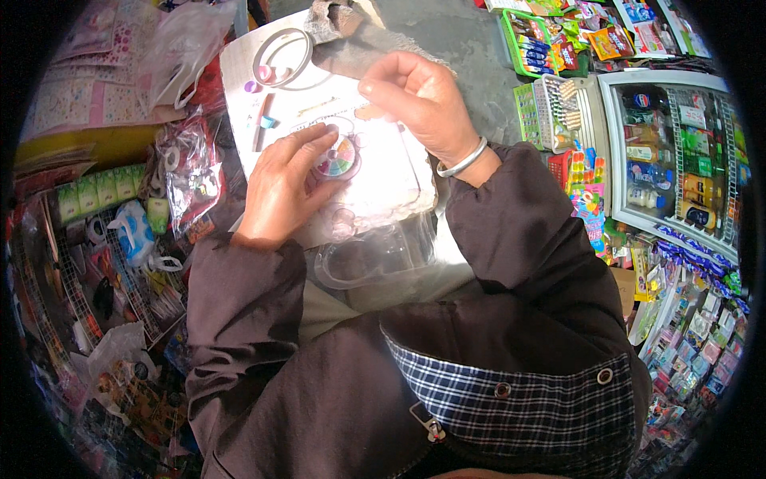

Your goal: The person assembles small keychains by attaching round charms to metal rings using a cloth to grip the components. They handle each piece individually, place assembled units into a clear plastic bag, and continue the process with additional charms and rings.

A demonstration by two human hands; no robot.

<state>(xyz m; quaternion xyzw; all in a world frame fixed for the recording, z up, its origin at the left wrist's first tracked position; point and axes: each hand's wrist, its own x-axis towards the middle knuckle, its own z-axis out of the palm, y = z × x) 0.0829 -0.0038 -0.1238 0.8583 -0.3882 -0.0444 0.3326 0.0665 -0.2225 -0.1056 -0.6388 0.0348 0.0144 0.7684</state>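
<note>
My left hand [283, 184] lies over a sunlit white board, thumb and fingers closed about the edge of a round case with multicoloured segments [336, 158]. To its right, my right hand [423, 104] is raised above the board, thumb and index finger pinched together. Whatever may be in that pinch is too small and overexposed to make out. Small clear round pieces, such as a clear disc [343, 220], lie near the case. Farther up the white board [243, 60] are a large pale ring [259, 73], a purple cap [251, 86] and a thin strip with a blue piece [266, 122].
A clear plastic tray [375, 259] sits at the board's near edge. On the left are plastic bags [187, 52] and wire racks with packets. To the right stand a green basket [527, 44], a white basket [552, 112] and a drinks cooler [614, 144].
</note>
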